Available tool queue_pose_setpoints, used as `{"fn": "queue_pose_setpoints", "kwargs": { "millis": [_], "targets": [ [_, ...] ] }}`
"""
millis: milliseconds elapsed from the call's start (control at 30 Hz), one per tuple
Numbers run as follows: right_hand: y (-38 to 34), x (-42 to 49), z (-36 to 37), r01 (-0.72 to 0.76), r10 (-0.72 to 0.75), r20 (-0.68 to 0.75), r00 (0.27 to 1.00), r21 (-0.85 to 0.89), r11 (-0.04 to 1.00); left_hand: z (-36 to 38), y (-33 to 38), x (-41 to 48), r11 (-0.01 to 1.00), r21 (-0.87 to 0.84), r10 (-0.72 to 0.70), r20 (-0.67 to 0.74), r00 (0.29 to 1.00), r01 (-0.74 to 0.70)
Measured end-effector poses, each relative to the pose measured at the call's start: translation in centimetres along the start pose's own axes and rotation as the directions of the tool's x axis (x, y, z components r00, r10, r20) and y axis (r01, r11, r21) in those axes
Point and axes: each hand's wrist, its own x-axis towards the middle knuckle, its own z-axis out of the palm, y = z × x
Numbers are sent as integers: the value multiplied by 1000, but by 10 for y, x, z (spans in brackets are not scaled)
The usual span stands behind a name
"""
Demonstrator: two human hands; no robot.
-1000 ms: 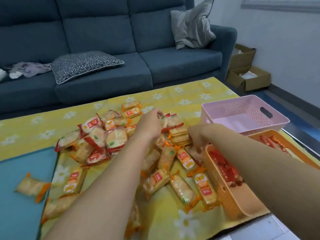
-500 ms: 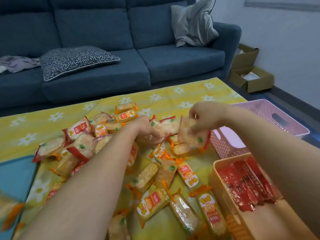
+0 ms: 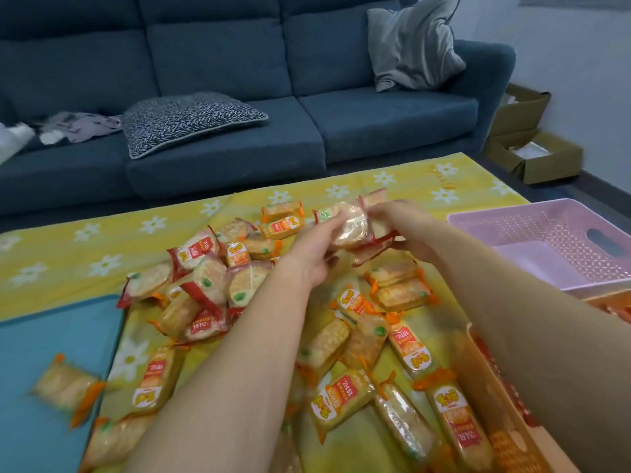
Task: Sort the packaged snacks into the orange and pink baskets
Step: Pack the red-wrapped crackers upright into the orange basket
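Fingers [image 3: 329, 230] of the left hand [image 3: 316, 257] curl up around a small bundle of red-edged packets [image 3: 348, 227], while the right hand [image 3: 409, 230] pinches the same bundle from the other side, just above centre frame. The round crackers show through the clear wrappers. Both bare forearms reach in from the bottom edge.

Below and left of the hands, a loose pile of snacks covers the worktop. More red-edged rounds [image 3: 208, 281] are heaped at centre left, and long orange-edged packets [image 3: 341, 397] are scattered across the lower centre. One stray orange-edged packet [image 3: 65, 387] lies apart on a blue mat [image 3: 30, 339] at lower left.

The pink basket [image 3: 512, 218] sits at the right edge of the frame, its floor bare where it shows. The orange basket [image 3: 502, 442] stands just in front of it at lower right, largely hidden by the right forearm.

A yellow cloth [image 3: 85, 240] printed with white daisies is spread over the worktop. Behind it a dark blue sofa [image 3: 222, 63] fills the upper frame, carrying a black-and-white patterned cushion [image 3: 191, 117], a grey cushion [image 3: 413, 46] propped in the right corner and crumpled clothing [image 3: 78, 126] at far left. Open cardboard boxes [image 3: 532, 155] sit on the floor against a pale wall [image 3: 580, 63] at upper right.
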Motion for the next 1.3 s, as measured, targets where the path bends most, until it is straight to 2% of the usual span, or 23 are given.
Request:
{"fn": "queue_pose_setpoints", "kwargs": {
  "millis": [133,200,267,300,333,367,400,467,533,633,733,833,900,967,1000,1067,1167,1300],
  "targets": [
    [-24,-46,39,66,-96,171,981,173,983,-33,16,-48,980,-134,147,-8,989,-146],
    [-36,-68,63,72,-125,272,954,195,978,-57,25,-74,965,-191,179,-18,984,-179],
    [-42,-81,89,83,-140,285,948,202,976,-90,33,-97,965,-201,167,-38,985,-171],
    [-42,-82,100,92,-135,246,960,176,980,-105,35,-103,964,-202,161,-80,984,-174],
    [-39,-82,114,132,-144,198,970,73,989,-125,37,-110,961,-202,158,-165,974,-190],
    [-32,-78,127,183,-164,163,973,-109,977,-142,37,-113,958,-194,159,-261,952,-213],
    [-25,-77,143,221,-173,172,970,-321,921,-159,37,-116,965,-130,166,-359,918,-226],
    [-11,-79,168,226,-141,184,973,-629,744,-178,34,-120,967,177,247,-484,840,-183],
    [-3,-83,183,190,-130,138,982,-714,674,-184,28,-120,891,441,348,-506,789,-111],
    [-1,-79,195,177,-169,81,982,-692,700,-186,22,-114,786,612,435,-449,781,-86],
    [-4,-73,196,207,-147,149,978,-585,784,-185,24,-107,710,701,436,-361,824,-69],
    [-7,-69,189,219,-157,168,973,-471,855,-188,31,-109,728,685,374,-359,855,-31],
    [-8,-68,184,194,-125,175,977,-466,863,-199,36,-115,854,519,268,-408,873,-20],
    [-10,-70,188,210,-90,238,967,-549,809,-207,39,-130,975,224,75,-366,928,9],
    [-11,-71,191,215,-81,244,966,-594,776,-207,37,-138,992,115,-5,-313,950,44],
    [-8,-69,198,179,-74,192,979,-616,767,-205,27,-147,995,57,-67,-267,962,85],
    [-4,-75,200,198,-77,235,969,-552,810,-199,6,-145,990,133,12,-350,937,37],
    [4,-76,197,121,-63,144,988,-444,888,-205,-4,-135,938,347,174,-429,886,-16]
  ]
}}
